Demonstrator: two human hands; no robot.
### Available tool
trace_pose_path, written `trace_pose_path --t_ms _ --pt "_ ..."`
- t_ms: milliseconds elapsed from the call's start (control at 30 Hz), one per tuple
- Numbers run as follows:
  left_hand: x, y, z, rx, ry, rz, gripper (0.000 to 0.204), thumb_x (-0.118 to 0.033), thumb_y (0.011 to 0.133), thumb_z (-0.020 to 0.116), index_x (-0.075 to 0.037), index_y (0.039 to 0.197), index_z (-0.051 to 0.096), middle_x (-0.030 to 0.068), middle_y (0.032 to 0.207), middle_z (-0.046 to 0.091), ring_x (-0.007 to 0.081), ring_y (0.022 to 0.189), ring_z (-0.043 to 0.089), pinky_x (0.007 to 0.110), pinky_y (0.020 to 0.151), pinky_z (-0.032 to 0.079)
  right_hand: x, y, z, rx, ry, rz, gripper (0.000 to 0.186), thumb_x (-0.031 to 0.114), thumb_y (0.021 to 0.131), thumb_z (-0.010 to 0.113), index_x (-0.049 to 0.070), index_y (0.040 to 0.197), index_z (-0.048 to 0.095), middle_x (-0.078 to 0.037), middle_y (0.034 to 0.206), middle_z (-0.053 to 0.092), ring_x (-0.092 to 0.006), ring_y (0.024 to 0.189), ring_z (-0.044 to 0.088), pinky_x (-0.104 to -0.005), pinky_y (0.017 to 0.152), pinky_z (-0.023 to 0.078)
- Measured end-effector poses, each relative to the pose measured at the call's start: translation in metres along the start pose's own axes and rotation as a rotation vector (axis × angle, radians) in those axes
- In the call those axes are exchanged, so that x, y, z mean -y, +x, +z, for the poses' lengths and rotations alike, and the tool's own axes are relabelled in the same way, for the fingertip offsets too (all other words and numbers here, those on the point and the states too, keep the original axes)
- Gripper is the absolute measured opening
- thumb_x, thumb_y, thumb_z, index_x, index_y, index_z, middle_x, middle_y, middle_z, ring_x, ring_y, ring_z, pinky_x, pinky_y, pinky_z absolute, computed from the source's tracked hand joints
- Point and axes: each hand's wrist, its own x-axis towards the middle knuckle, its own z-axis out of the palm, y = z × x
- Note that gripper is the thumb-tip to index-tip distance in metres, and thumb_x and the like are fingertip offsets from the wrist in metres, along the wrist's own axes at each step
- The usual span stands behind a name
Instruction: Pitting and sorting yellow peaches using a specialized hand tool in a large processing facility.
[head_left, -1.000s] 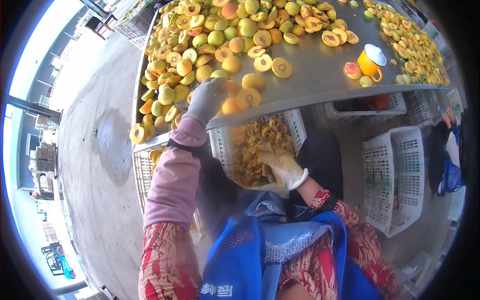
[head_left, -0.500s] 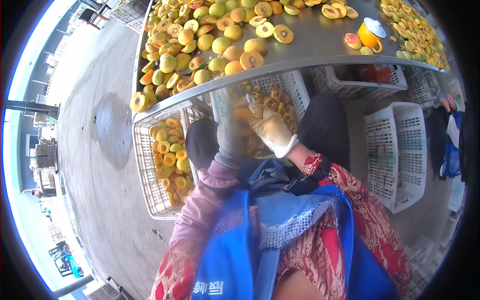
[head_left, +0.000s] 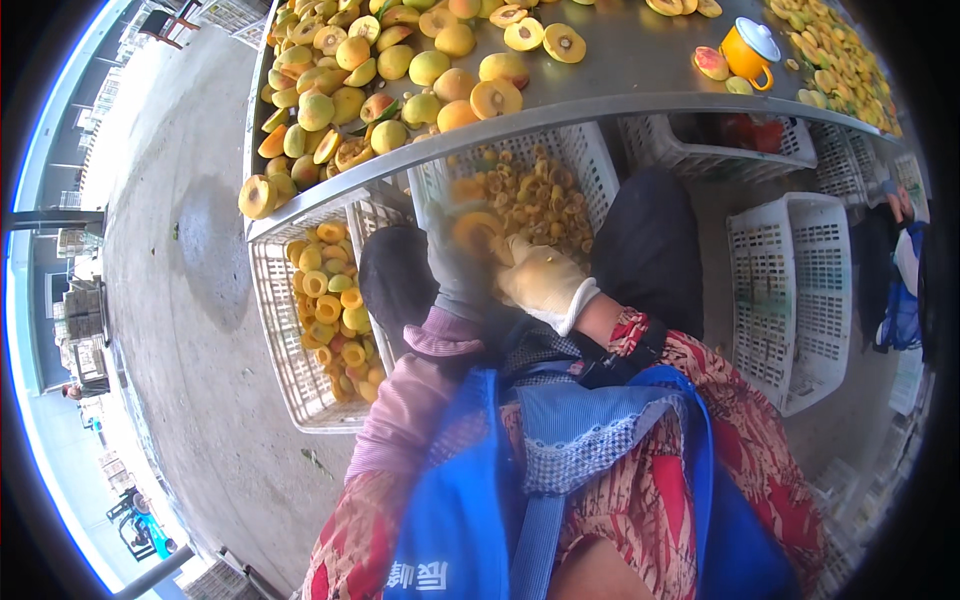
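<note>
My left hand (head_left: 457, 262), in a grey glove, is closed on a yellow peach half (head_left: 480, 232), blurred by motion. Against that fruit's near right side rests my right hand (head_left: 545, 282), in a cream glove with curled fingers; what it grips is hidden. Both hands are above a white crate (head_left: 604, 172) between my knees, which holds many small cut-out peach pits (head_left: 540, 195). To the left, another white crate (head_left: 285, 345) contains hollowed yellow peach halves (head_left: 330, 300).
A metal table (head_left: 630, 60) edges the far side, heaped with peach halves (head_left: 345, 75) on its left. A yellow mug with white lid (head_left: 748, 55) stands on it. Empty white crates (head_left: 790, 300) are at right, beside another person (head_left: 900, 270). Concrete floor (head_left: 200, 330) lies left.
The whole view has shifted slightly. The peach half in my left hand shows more plainly, and a metallic tip seen earlier by my right fingers is now out of sight.
</note>
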Motion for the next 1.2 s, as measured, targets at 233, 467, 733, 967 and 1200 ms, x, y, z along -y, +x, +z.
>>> trace_pose_path --t_ms 233,467,733,967,1200 --pt "0.015 0.011 -0.02 -0.015 0.259 0.119 0.061 -0.052 0.096 0.039 0.004 0.097 0.062 0.0123 0.089 0.065 0.0209 0.081 0.061 0.03 0.076 0.05 -0.019 0.01 0.028 -0.045 -0.016 -0.213 0.029 0.03 0.084 0.059 0.003 0.094 0.06 -0.025 0.098 0.061 -0.0401 0.092 0.061 -0.0446 0.082 0.048" --pt "0.002 -0.005 0.005 0.019 0.149 0.127 0.055 -0.047 0.097 0.039 0.003 0.112 0.056 0.0119 0.097 0.063 0.0191 0.08 0.062 0.029 0.076 0.051 -0.014 0.011 0.005 0.11 0.277 -0.198 0.022 0.024 0.086 0.057 0.004 0.091 0.064 -0.022 0.091 0.059 -0.0362 0.084 0.062 -0.0409 0.071 0.05" --pt "-0.016 0.001 0.002 0.158 0.241 -0.075 0.045 -0.042 0.096 0.046 0.0 0.092 0.062 0.0099 0.083 0.065 0.0165 0.071 0.06 0.026 0.065 0.049 0.014 0.009 -0.031 0.292 0.393 0.178 0.038 0.032 0.08 0.059 -0.003 0.095 0.062 -0.023 0.083 0.064 -0.033 0.069 0.065 -0.0392 0.061 0.051" --pt "-0.015 -0.007 0.016 0.006 0.192 -0.13 0.047 -0.042 0.096 0.044 0.0 0.088 0.063 0.0082 0.076 0.065 0.0143 0.063 0.058 0.025 0.059 0.046 -0.006 0.009 -0.006 0.267 0.435 0.0 0.03 0.028 0.082 0.056 -0.001 0.087 0.059 -0.012 0.063 0.058 -0.0233 0.047 0.056 -0.0347 0.044 0.044" --pt "-0.024 -0.009 0.019 0.113 0.186 -0.201 0.031 -0.024 0.098 0.04 0.002 0.104 0.056 0.0061 0.074 0.065 0.0127 0.065 0.06 0.026 0.056 0.046 -0.006 0.003 -0.025 0.695 1.06 0.339 0.023 0.027 0.087 0.053 0.01 0.072 0.05 0.003 0.051 0.037 -0.0067 0.036 0.032 -0.024 0.032 0.021"
